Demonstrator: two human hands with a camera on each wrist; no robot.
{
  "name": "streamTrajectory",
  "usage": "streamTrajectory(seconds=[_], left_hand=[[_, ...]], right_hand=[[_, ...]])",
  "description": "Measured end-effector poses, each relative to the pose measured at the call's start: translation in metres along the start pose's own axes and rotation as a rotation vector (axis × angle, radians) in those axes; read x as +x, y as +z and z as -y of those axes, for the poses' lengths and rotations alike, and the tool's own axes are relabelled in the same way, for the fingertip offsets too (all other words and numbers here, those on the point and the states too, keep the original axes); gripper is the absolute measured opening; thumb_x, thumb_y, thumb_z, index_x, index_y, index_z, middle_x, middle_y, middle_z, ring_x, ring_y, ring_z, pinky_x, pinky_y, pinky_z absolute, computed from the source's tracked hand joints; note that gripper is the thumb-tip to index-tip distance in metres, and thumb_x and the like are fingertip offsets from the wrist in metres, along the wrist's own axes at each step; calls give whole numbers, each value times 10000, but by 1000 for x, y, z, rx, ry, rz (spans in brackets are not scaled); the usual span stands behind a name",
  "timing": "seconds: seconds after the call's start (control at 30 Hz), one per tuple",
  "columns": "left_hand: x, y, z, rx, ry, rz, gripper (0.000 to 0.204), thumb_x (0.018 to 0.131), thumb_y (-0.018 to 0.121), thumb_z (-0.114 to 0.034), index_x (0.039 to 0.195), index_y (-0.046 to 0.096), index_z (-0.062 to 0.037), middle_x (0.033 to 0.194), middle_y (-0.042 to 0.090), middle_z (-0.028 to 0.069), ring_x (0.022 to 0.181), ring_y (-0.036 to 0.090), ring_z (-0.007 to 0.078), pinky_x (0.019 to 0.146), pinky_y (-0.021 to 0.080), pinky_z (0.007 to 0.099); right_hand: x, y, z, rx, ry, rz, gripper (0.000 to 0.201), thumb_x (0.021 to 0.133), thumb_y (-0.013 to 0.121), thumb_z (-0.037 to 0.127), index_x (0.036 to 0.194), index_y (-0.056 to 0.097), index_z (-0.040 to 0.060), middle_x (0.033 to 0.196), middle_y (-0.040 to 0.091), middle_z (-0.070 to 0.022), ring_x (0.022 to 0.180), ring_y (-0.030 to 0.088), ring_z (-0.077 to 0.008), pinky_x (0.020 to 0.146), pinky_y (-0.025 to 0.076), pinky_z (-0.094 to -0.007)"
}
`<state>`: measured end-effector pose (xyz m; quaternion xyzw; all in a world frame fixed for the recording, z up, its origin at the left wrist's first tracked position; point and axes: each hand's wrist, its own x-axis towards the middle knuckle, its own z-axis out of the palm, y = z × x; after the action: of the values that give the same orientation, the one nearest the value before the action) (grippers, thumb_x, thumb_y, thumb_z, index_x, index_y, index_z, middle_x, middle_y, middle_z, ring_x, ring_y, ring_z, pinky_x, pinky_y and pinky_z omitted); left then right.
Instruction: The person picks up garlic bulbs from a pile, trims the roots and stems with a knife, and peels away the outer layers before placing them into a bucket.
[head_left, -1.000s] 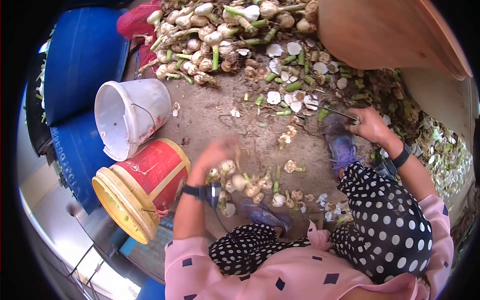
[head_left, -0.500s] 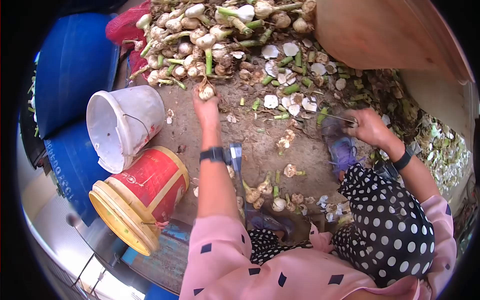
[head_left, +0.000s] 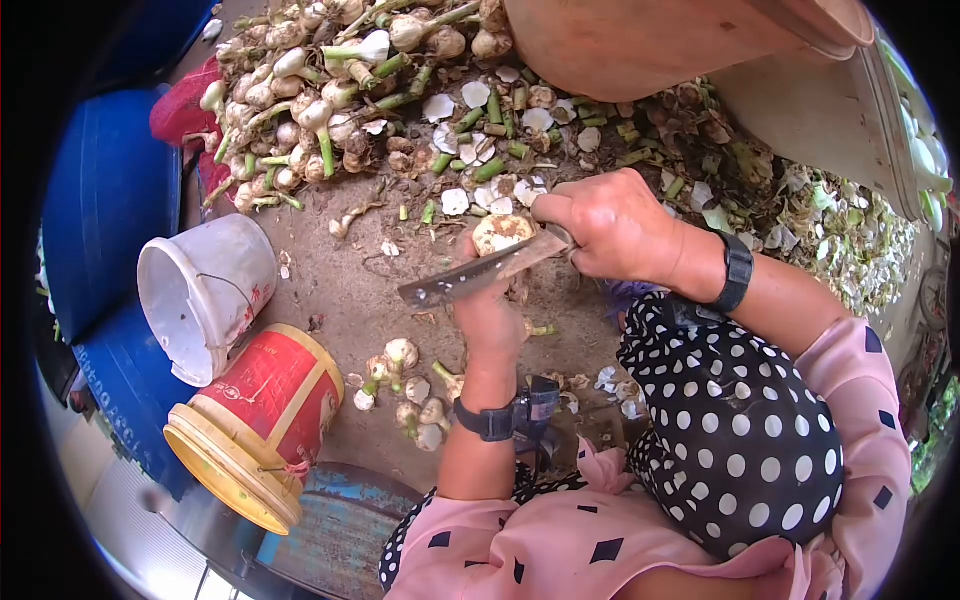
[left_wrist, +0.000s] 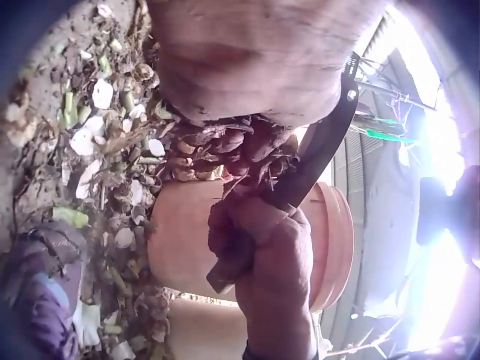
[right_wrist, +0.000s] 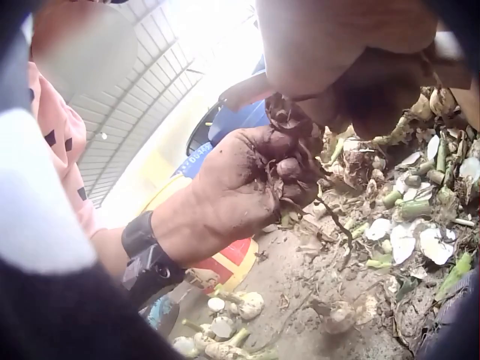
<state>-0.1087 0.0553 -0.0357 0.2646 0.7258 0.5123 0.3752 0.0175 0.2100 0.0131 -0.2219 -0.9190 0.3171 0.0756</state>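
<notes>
A garlic bulb [head_left: 503, 233], pale with brown soil on it, is held up by my left hand [head_left: 487, 318], whose curled fingers show in the right wrist view with dark roots hanging about them. The handle of a broad-bladed knife [head_left: 450, 283] is gripped in my right hand [head_left: 622, 228]. Its blade lies across in front of the bulb, right at its lower edge, and overlaps the left hand in the head view. In the left wrist view the dark blade [left_wrist: 334, 135] slants up beside the left palm. Several garlic bulbs [head_left: 400, 352] lie on the ground near the left forearm.
A heap of stemmed garlic [head_left: 290, 110] lies at the upper left. Cut stems and white slices [head_left: 487, 170] litter the ground beyond the hands. A white bucket [head_left: 250, 260] and a red-yellow bucket [head_left: 262, 385] lie tipped at left. A brown tub [head_left: 640, 50] stands at upper right.
My left hand went from the near bulbs to the heap's edge, where it held a bulb, then came back toward my body with it. My right hand brought the knife up to the bulb.
</notes>
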Motion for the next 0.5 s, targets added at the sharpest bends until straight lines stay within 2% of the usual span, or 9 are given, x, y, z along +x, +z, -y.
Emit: streamTrajectory(seconds=[0.03, 0.13, 0.2, 0.27, 0.33, 0.37, 0.4, 0.47, 0.5], left_hand=[[-1, 1, -3, -62, -14, -4, 440, 803, 540, 21, 1243, 535, 17, 1096, 617, 140, 1002, 589, 246, 877, 471, 333], [-11, -1, -24, -800, -527, 36, 489, 741, 500, 76, 1227, 527, 25, 1114, 605, 169, 997, 604, 242, 848, 504, 339], [-17, 7, -57, -1153, -215, 117, 508, 690, 448, 100, 1191, 519, 50, 1064, 615, 175, 986, 616, 222, 827, 526, 329], [-5, 3, -66, -531, -354, -8, 501, 666, 471, 85, 1146, 574, -11, 1040, 623, 166, 1019, 603, 283, 917, 490, 366], [25, -2, -31, -75, 83, 378, 484, 667, 535, 75, 1135, 599, -35, 1144, 583, 168, 1151, 524, 296, 1000, 419, 388], [33, 7, -25, 253, 416, 331, 583, 661, 606, 66, 1230, 532, -37, 1205, 537, 160, 1249, 428, 262, 1045, 361, 392], [34, 14, -30, 252, 404, 337, 583, 661, 606, 66, 1230, 532, -37, 1205, 537, 160, 1249, 428, 262, 1045, 361, 392], [33, 29, -51, 426, 384, -129, 686, 721, 564, 101, 1366, 371, -31, 1342, 418, 154, 1257, 400, 239, 1024, 398, 415], [27, 33, -50, 215, 263, -150, 663, 750, 612, 41, 1360, 368, -46, 1280, 465, 141, 1231, 428, 235, 1002, 409, 402]], right_hand=[[-1, 0, -3, -15, 18, -19, 238, 615, 631, 89, 845, 570, 88, 684, 614, -86, 636, 619, -311, 538, 491, -416], [-9, 11, -34, -63, 111, -38, 273, 600, 632, 64, 868, 587, 90, 716, 614, -92, 645, 612, -309, 548, 489, -400], [-25, 26, -102, -135, 366, 14, 258, 679, 624, 99, 936, 632, 72, 756, 657, -104, 616, 631, -251, 560, 498, -345], [-26, -5, -91, 495, 731, 84, 286, 762, 639, 176, 1015, 645, 42, 757, 663, -80, 623, 624, -163, 595, 496, -283], [-11, -26, -48, 939, 727, 151, 315, 810, 656, 254, 1025, 646, 23, 823, 656, -42, 715, 596, -101, 646, 483, -240], [-9, -23, -43, 1118, 593, 164, 315, 824, 665, 270, 1022, 643, 25, 889, 646, -29, 797, 581, -89, 698, 477, -232], [-9, -7, -47, 1133, 554, 174, 294, 835, 667, 257, 1024, 637, 34, 813, 651, -21, 675, 614, -73, 559, 477, -220], [-5, -6, -36, 1229, 586, 198, 260, 805, 703, 168, 1008, 646, 17, 920, 641, -11, 836, 573, -86, 754, 469, -239], [-4, -5, -32, 1262, 534, 136, 247, 800, 706, 150, 996, 646, 11, 919, 642, -12, 818, 575, -90, 746, 472, -244]])
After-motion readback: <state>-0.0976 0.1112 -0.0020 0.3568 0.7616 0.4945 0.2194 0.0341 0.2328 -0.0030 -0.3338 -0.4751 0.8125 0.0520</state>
